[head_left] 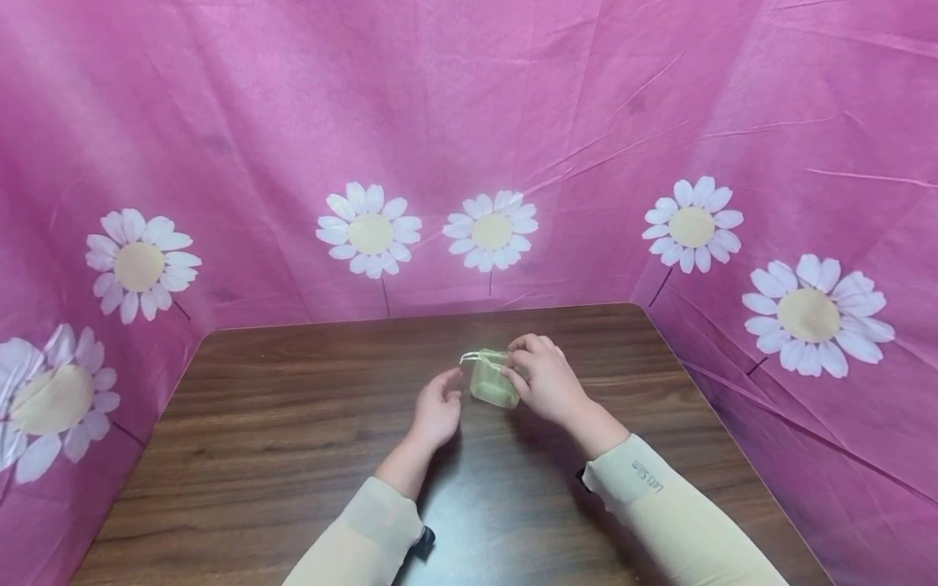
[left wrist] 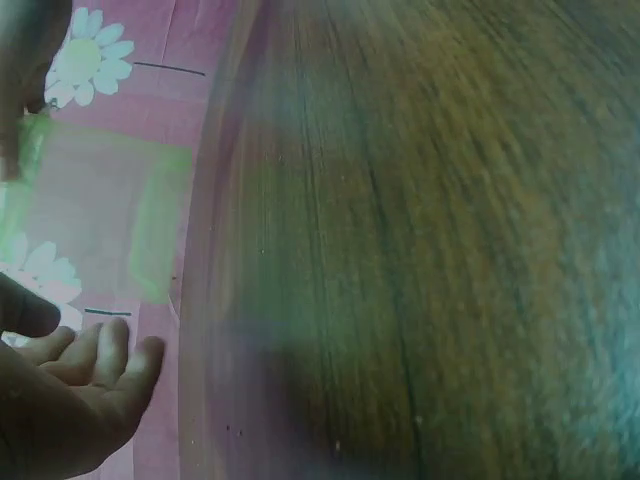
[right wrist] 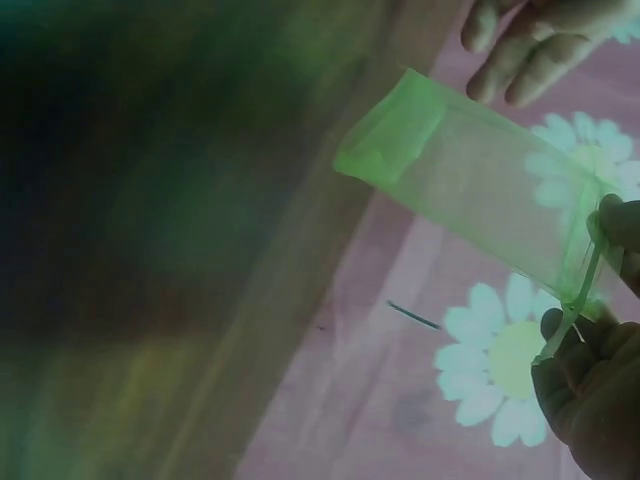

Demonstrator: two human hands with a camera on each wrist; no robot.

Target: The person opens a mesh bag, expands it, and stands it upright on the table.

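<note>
A small, sheer green drawstring pouch (head_left: 493,384) hangs over the middle of the table. Its white cord (head_left: 471,356) sticks out to the left at the top. My right hand (head_left: 548,378) pinches the pouch by its upper edge; in the right wrist view the thumb and fingers (right wrist: 600,385) grip the hem where the cord runs. To the left of the pouch is my left hand (head_left: 437,409), its fingers loosely bent, holding nothing. The left wrist view shows a gap between this hand (left wrist: 85,395) and the pouch (left wrist: 105,210).
Below the hands lies a dark wood-grain table (head_left: 293,407). A pink cloth (head_left: 440,98) printed with white daisies stands around its back and sides. Both forearms wear pale sleeves, with a dark strap piece (head_left: 423,544) visible at the left wrist.
</note>
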